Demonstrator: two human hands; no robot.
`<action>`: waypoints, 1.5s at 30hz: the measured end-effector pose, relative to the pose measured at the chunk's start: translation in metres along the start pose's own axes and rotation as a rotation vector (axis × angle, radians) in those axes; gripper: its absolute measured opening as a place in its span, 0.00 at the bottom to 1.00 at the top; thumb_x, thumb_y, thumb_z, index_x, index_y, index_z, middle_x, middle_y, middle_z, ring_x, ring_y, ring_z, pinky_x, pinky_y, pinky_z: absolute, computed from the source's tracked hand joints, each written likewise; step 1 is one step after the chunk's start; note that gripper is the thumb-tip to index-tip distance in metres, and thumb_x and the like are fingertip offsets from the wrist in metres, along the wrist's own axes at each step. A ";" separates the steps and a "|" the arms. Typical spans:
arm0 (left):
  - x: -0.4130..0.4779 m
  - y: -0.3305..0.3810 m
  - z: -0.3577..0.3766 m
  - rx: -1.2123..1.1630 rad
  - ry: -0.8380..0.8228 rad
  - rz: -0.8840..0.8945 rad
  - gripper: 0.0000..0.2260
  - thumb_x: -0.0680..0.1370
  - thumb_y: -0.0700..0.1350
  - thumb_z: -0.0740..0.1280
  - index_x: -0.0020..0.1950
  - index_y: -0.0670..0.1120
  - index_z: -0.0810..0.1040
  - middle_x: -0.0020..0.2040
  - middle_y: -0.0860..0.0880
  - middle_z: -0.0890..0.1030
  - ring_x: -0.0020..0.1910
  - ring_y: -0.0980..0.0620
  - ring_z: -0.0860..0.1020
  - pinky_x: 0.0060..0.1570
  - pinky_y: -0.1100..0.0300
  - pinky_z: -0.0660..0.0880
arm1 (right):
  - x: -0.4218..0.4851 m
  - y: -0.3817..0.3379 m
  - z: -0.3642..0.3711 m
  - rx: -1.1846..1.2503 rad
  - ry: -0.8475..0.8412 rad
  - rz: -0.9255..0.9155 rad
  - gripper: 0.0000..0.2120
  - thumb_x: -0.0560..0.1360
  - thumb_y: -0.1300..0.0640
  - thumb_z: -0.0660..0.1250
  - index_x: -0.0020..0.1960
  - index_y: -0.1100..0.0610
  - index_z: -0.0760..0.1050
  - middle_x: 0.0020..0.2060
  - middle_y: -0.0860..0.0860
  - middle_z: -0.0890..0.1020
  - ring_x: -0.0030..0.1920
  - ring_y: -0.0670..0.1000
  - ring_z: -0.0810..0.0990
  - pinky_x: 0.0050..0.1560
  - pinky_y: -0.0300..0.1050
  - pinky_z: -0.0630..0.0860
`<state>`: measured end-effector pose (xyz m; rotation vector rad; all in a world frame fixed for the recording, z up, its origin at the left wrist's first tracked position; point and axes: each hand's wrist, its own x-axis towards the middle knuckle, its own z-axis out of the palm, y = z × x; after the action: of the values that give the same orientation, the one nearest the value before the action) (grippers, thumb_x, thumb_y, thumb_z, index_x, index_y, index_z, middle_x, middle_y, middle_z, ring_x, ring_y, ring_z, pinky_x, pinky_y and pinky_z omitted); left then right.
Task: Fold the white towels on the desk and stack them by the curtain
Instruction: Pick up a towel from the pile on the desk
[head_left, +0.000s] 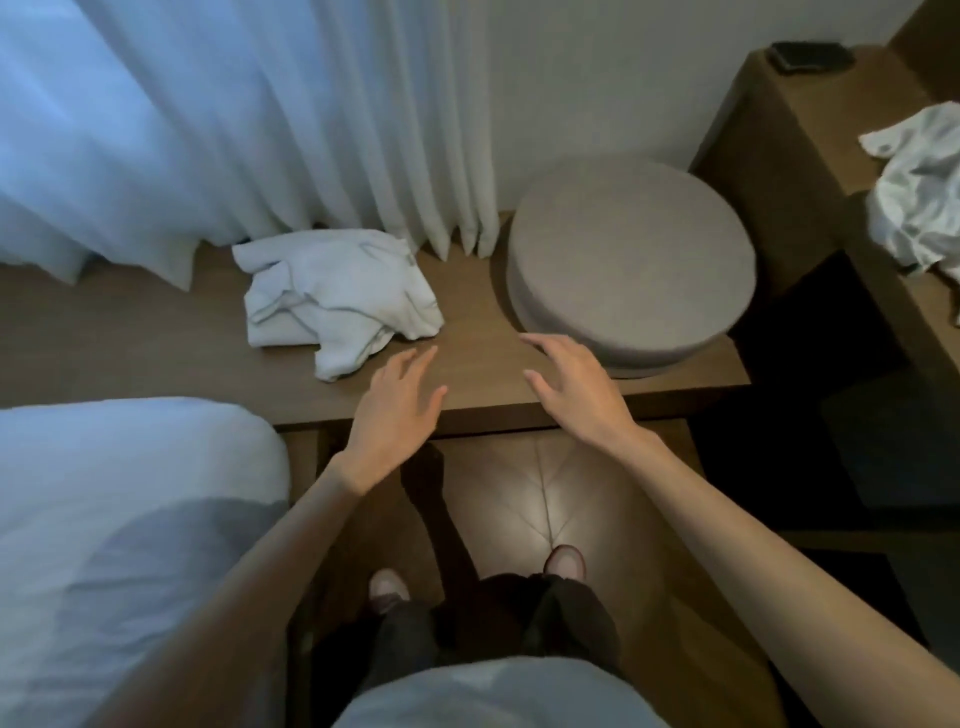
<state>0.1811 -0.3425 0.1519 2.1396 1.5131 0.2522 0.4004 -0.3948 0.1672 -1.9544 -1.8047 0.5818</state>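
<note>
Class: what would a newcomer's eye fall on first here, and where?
A rumpled white towel pile lies on the wooden ledge below the curtain, left of a round grey stool. Nearer, the left grip and right grip, bare hands, spread open over it. More crumpled white cloth sits far right.

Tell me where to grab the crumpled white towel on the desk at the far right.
Probably the loose corner poking out at the upper left of the crumpled towel. It stands clear of the bunched folds, so the right hand can pinch it coming from the left.
</note>
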 end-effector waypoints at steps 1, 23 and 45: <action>-0.005 -0.022 -0.008 0.004 -0.007 -0.023 0.25 0.80 0.53 0.61 0.76 0.50 0.62 0.72 0.46 0.65 0.70 0.46 0.65 0.64 0.51 0.68 | 0.006 -0.017 0.016 0.008 -0.012 0.001 0.21 0.79 0.52 0.63 0.71 0.50 0.66 0.67 0.48 0.72 0.68 0.49 0.69 0.65 0.44 0.67; 0.124 -0.273 -0.083 -0.191 -0.003 -0.302 0.29 0.80 0.49 0.62 0.78 0.53 0.52 0.77 0.41 0.53 0.75 0.40 0.56 0.67 0.46 0.62 | 0.237 -0.139 0.218 0.159 -0.243 0.219 0.32 0.76 0.49 0.67 0.75 0.48 0.57 0.75 0.55 0.55 0.75 0.60 0.53 0.70 0.54 0.55; 0.337 -0.424 0.030 -0.083 -0.097 -0.199 0.42 0.72 0.52 0.73 0.78 0.55 0.49 0.77 0.37 0.42 0.76 0.38 0.40 0.73 0.39 0.45 | 0.410 -0.072 0.387 0.011 -0.358 0.534 0.45 0.68 0.40 0.73 0.74 0.33 0.45 0.75 0.50 0.33 0.74 0.66 0.36 0.71 0.64 0.52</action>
<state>-0.0342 0.0673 -0.1307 1.8935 1.6156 0.1375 0.1525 0.0269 -0.1221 -2.4580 -1.4361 1.1694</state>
